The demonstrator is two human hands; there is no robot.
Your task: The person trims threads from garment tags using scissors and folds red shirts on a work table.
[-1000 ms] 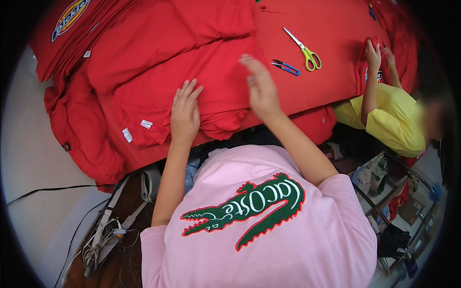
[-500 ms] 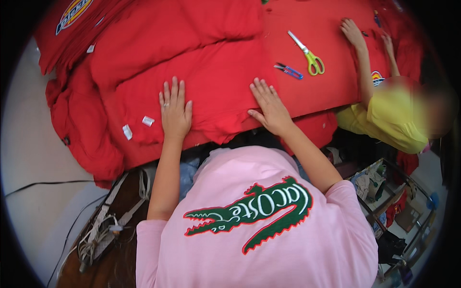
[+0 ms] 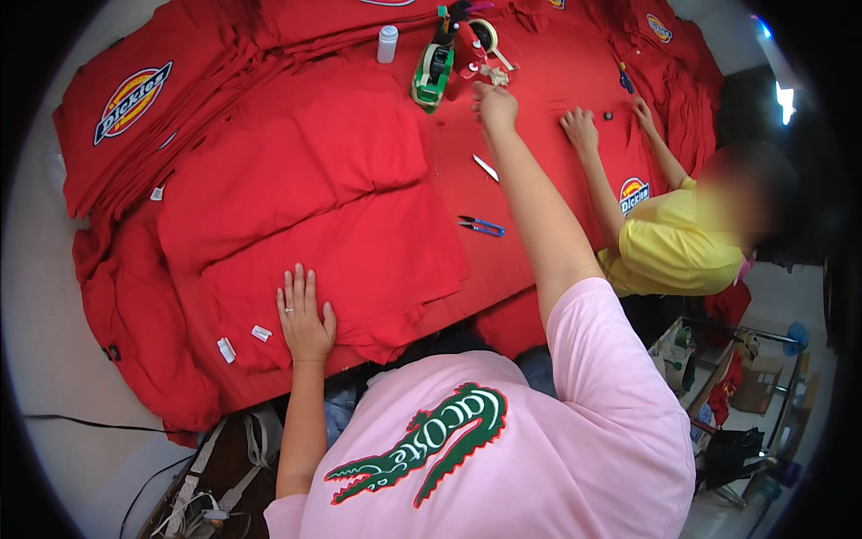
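Note:
My left hand [image 3: 307,316] lies flat and open on a folded red garment [image 3: 359,242], near two small white labels [image 3: 226,349] at the garment's left. Stretched far forward, my right hand [image 3: 496,106] is just short of crumpled tape scraps [image 3: 494,77] on the red table covering. Its fingers are loosely bent, and nothing shows in them. Left of it stands a green tape dispenser [image 3: 431,85], with a tape roll [image 3: 485,36] behind. Under my right forearm a scissors blade [image 3: 485,167] sticks out, its handle hidden. Blue thread snips [image 3: 482,225] lie nearer me.
Red shirts [image 3: 162,171] with round emblems are piled at the left. A white bottle [image 3: 387,43] stands beyond the garment. At the right a person in yellow [image 3: 673,242] rests both hands on red cloth. Cables [image 3: 211,508] tangle at lower left; a shelf frame [image 3: 763,337] stands lower right.
My right hand has left the garment's right edge and reached far forward, its forearm now over the scissors' handle. My left hand stays on the garment. The view has shifted, showing more of the far table.

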